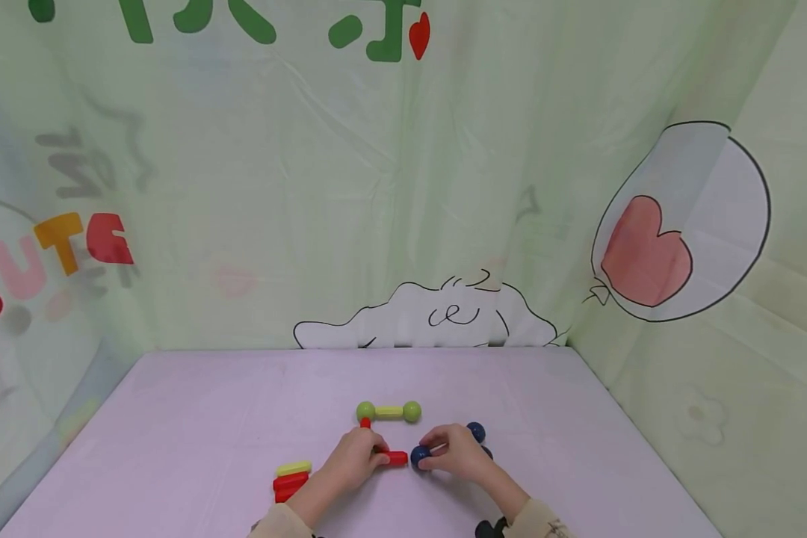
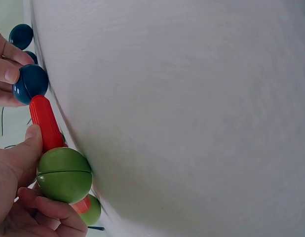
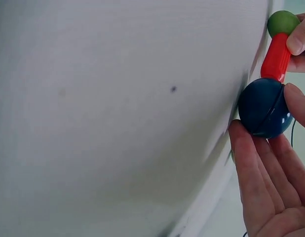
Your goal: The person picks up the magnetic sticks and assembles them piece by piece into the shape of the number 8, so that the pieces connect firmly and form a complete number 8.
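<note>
My left hand [image 1: 356, 457] grips a red rod [image 1: 396, 458], thumb along its side, with its fingers around a green ball [image 2: 64, 175] at the rod's near end. In my right hand [image 1: 459, 452], a dark blue ball [image 1: 420, 457] is pinched between thumb and fingers. The ball sits at the rod's free end; I cannot tell whether they are joined. Beyond the left hand, another red rod [image 1: 365, 423] runs up to a green ball [image 1: 366, 411]. A yellow-green rod [image 1: 388, 412] links that ball to another green ball [image 1: 412, 411].
Left of the left forearm lie a yellow rod [image 1: 294, 468] and red rods [image 1: 291, 482]. Behind the right hand are two more blue balls, one of them [image 1: 475, 432] farther back. A dark round object [image 1: 486, 529] lies by the right sleeve. Printed curtains surround the pale table [image 1: 208, 403].
</note>
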Motion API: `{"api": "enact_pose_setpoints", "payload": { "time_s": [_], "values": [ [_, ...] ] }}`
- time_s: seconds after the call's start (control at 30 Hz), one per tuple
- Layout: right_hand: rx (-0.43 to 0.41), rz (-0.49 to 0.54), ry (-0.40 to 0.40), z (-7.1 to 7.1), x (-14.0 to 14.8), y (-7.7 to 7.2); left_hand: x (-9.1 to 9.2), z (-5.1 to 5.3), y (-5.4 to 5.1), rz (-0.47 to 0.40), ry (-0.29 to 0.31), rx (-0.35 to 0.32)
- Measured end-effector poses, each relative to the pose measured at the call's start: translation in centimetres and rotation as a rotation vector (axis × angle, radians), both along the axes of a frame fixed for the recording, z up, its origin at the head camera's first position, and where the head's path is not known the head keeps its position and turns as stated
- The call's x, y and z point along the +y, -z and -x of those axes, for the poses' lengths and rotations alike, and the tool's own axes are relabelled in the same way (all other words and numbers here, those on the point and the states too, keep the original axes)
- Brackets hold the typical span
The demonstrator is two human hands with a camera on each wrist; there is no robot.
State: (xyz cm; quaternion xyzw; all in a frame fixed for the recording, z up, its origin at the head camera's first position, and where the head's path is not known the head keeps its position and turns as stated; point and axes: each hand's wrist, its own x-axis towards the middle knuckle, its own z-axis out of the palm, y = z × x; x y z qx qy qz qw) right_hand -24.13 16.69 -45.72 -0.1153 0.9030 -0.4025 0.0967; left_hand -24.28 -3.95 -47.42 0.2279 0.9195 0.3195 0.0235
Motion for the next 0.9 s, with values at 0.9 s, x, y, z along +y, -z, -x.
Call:
{"api": "enact_pose_setpoints", "payload": {
  "time_s": [0.9],
  "values": [
    [-0.029, -0.019, 0.052, -0.12, -0.42, 0.13, 0.18, 0.0, 0.08, -0.015, 0.0, -0.02]
  ]
}}
